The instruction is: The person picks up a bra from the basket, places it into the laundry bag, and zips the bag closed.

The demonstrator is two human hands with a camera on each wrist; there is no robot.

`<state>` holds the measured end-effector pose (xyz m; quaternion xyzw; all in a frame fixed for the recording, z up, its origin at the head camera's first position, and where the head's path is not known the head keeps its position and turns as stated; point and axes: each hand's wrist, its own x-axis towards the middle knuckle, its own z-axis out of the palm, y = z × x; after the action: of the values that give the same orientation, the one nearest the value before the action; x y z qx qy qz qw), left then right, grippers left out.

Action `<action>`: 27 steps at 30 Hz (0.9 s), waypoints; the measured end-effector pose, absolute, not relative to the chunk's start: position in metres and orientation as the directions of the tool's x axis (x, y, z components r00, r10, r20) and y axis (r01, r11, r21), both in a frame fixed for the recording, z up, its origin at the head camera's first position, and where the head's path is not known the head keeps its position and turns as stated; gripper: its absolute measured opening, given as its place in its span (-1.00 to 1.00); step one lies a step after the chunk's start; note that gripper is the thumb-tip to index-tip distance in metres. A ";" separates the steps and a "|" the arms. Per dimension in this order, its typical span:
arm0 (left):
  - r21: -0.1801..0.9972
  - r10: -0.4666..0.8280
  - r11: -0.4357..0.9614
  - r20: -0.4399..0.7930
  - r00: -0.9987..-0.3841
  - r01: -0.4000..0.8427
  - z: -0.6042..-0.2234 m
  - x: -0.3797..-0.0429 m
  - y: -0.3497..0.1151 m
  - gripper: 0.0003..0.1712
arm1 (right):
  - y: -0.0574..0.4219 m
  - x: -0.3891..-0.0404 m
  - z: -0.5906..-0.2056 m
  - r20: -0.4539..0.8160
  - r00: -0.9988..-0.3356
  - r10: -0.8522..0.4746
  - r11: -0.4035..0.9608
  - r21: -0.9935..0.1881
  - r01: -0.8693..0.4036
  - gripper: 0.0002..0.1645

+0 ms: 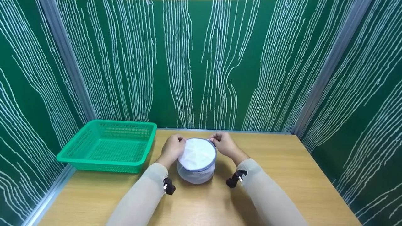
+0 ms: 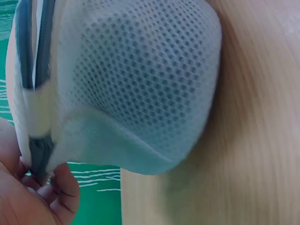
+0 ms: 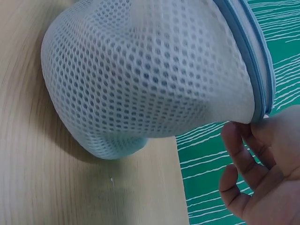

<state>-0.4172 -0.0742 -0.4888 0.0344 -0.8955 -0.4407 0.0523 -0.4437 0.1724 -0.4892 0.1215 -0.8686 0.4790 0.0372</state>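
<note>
A round white mesh laundry bag (image 1: 197, 176) with blue-grey trim stands on the table, its flat pale lid (image 1: 197, 153) facing up. My left hand (image 1: 173, 147) pinches the trimmed rim at the bag's far left. In the left wrist view, that hand's fingertips close on the end of the zipper band (image 2: 41, 154), below a pale tab (image 2: 37, 110). On the opposite side, my right hand (image 1: 225, 145) pinches the rim between thumb and index finger. The right wrist view shows its other fingers (image 3: 229, 187) loosely bent beneath the blue trim (image 3: 251, 61).
A green plastic basket (image 1: 108, 168) with perforated sides stands at the table's back left. The wooden table (image 1: 276, 179) is bounded by green panels (image 1: 201, 78) with white wavy lines and grey metal posts (image 1: 333, 62). Each wrist carries a small black camera (image 1: 169, 186).
</note>
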 end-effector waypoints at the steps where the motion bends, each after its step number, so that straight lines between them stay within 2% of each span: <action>1: 0.801 -0.108 0.598 0.071 -0.992 -0.008 -0.490 -0.417 -0.074 -0.69 | 0.172 -0.444 -0.489 0.182 -0.969 -0.168 0.512 -0.824 -0.244 -0.89; 10: 0.852 -0.030 0.519 0.102 -0.994 0.072 -0.486 -0.417 -0.067 -0.68 | 0.165 -0.444 -0.490 0.183 -0.973 -0.141 0.523 -0.821 -0.230 -0.90; 22: 0.781 0.112 0.594 0.156 -0.981 0.191 -0.479 -0.418 -0.054 -0.67 | 0.156 -0.444 -0.488 0.183 -0.966 -0.183 0.498 -0.829 -0.252 -0.89; 27: 0.760 0.114 0.618 0.166 -0.980 0.200 -0.478 -0.415 -0.048 -0.70 | 0.157 -0.442 -0.488 0.180 -0.966 -0.188 0.488 -0.836 -0.251 -0.90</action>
<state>-0.4152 -0.0482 -0.4785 -0.0876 -0.8980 -0.4283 0.0504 -0.4423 0.1571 -0.4883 0.1273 -0.8620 0.4896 0.0318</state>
